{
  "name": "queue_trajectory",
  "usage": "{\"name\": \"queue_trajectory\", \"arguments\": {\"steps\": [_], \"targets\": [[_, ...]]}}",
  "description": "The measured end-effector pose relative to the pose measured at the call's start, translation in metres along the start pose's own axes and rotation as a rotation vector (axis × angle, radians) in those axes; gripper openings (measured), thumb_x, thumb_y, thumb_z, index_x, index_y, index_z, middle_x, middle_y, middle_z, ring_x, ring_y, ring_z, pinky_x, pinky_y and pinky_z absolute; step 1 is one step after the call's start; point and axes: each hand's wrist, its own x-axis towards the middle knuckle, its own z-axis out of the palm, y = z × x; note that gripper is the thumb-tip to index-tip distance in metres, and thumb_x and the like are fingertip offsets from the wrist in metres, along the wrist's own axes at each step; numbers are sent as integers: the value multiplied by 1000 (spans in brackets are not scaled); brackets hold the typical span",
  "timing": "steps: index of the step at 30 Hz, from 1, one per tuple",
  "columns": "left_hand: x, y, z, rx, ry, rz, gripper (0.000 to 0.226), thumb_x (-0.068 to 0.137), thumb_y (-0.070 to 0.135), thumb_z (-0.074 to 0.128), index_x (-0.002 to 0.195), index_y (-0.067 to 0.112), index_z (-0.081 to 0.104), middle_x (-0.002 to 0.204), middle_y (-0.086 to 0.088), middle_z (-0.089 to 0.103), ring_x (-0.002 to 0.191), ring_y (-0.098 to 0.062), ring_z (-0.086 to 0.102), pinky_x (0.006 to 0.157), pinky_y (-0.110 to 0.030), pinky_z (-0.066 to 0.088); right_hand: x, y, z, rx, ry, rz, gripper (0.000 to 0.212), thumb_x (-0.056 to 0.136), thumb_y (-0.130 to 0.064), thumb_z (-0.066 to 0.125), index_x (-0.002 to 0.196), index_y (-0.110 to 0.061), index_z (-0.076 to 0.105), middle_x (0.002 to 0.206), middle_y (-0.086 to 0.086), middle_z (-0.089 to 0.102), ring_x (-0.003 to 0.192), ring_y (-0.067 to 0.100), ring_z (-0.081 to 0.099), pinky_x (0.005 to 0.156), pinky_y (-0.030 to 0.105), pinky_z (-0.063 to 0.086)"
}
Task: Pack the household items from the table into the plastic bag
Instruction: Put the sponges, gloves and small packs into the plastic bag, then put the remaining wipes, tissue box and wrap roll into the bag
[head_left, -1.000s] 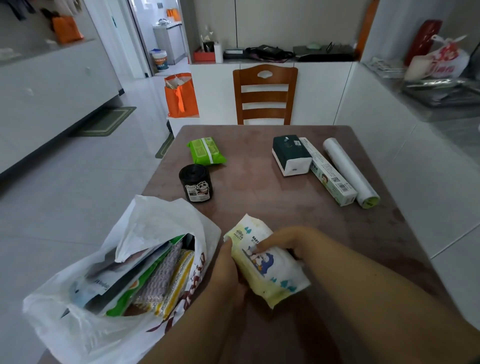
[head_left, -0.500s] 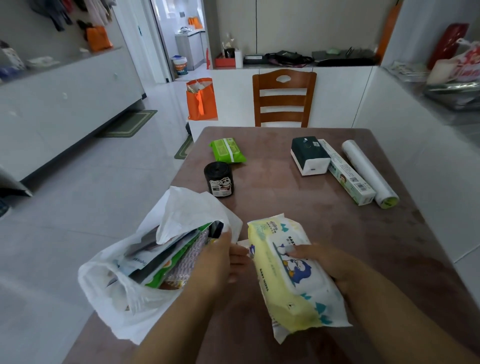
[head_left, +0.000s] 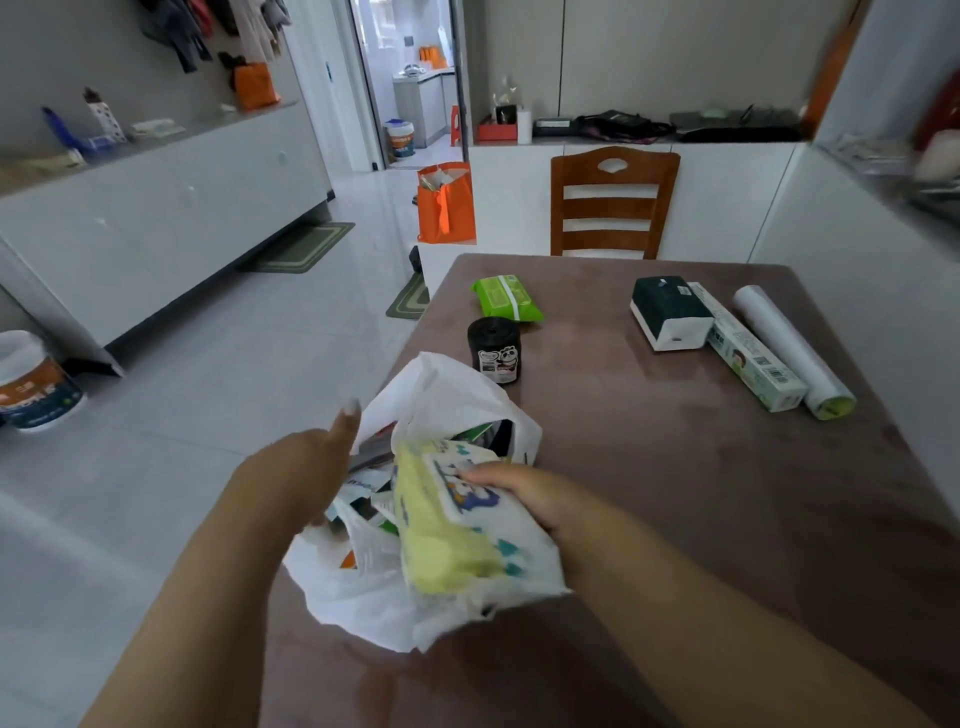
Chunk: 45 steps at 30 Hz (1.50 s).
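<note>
Head view: the right hand (head_left: 524, 493) grips a pack of wipes (head_left: 457, 519), fingers curled over its top face. The pack is soft and pillow-shaped, pale yellow along the side, white on top with a blue cartoon print and small teal marks. It sits at the mouth of the white plastic bag (head_left: 374, 587), tilted, its far end over the opening and its near end resting on the crumpled bag wall. The left hand (head_left: 306, 473) is at the left edge of the bag mouth with its fingers stretched out and spread; whether it touches the plastic I cannot tell. Inside the bag, flat packets with green and dark edges show beside the wipes.

The bag lies at the near left part of the brown table (head_left: 701, 493). Just beyond it stands a black roll (head_left: 494, 351) with a panda label. Farther off lies a green packet (head_left: 506, 297). On the right side, well apart from the bag, lie a dark green and white tissue box (head_left: 670, 312), a long narrow carton (head_left: 748, 345) and a white roll (head_left: 789, 348), side by side.
</note>
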Motion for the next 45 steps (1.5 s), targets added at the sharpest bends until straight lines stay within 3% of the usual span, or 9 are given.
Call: {"name": "queue_trajectory", "arguments": {"steps": [5, 13, 18, 21, 25, 29, 36, 39, 45], "targets": [[1, -11, -4, -35, -245, -119, 94, 78, 78, 14, 110, 4, 63, 87, -16, 69, 69, -30, 72, 72, -37, 58, 32, -29, 11, 63, 128, -127, 13, 80, -23, 70, 75, -14, 77, 75, 10, 76, 64, 25, 73, 63, 35, 59], [-26, -8, -43, -217, -43, 328, 77, 68, 82, 17, 66, 24, 67, 56, 7, 69, 47, -11, 65, 51, -27, 53, 72, -47, 35, 136, 419, -233, 53, 67, -38, 79, 110, -9, 68, 103, 15, 73, 93, 32, 70, 92, 50, 53], [-27, -6, -47, -270, 97, 403, 71, 75, 74, 19, 63, 22, 66, 56, 1, 66, 46, -6, 62, 59, -34, 53, 74, -19, 40, -571, 540, -114, 43, 90, -51, 46, 103, -13, 63, 100, 11, 68, 87, 28, 65, 82, 39, 56], [-22, -13, -45, -328, 149, 412, 71, 74, 75, 18, 60, 23, 65, 57, 11, 66, 47, -5, 61, 55, -30, 47, 66, -41, 20, -1172, 985, -479, 35, 83, -51, 53, 97, -21, 60, 102, 5, 63, 85, 22, 57, 66, 30, 47], [-15, -11, -44, -325, 180, 461, 70, 75, 75, 15, 60, 27, 64, 60, 17, 66, 49, -9, 62, 55, -27, 45, 79, -87, -8, -1621, 744, -513, 51, 79, -25, 65, 127, -20, 52, 124, 10, 52, 116, 32, 44, 89, 38, 43], [-6, -4, -45, -365, 270, 503, 70, 83, 75, 16, 61, 27, 62, 53, 3, 62, 55, -16, 61, 59, -30, 44, 81, -109, -33, -1160, 762, -492, 20, 89, -13, 55, 94, -2, 71, 96, 18, 69, 88, 29, 62, 75, 32, 47], [21, 37, -81, -628, 500, 707, 65, 86, 74, 20, 74, 27, 64, 66, 4, 66, 62, -12, 59, 61, -33, 45, 3, -161, -58, -32, 860, -740, 16, 88, -23, 59, 98, -14, 66, 83, 2, 67, 73, 18, 66, 57, 30, 56], [23, 62, -90, -710, 481, 782, 62, 86, 73, 25, 74, 27, 65, 67, 3, 67, 63, -22, 60, 61, -36, 46, -33, -157, -70, -93, 985, -672, 15, 87, -31, 57, 86, -17, 62, 87, 6, 66, 84, 25, 64, 81, 43, 53], [14, 75, -58, -352, 240, 647, 59, 85, 73, 23, 70, 33, 64, 57, 13, 68, 50, -8, 60, 65, -37, 54, -42, -121, -81, -692, 1150, -492, 2, 87, -28, 57, 88, -26, 57, 85, -2, 62, 73, 12, 56, 58, 26, 39]]}}
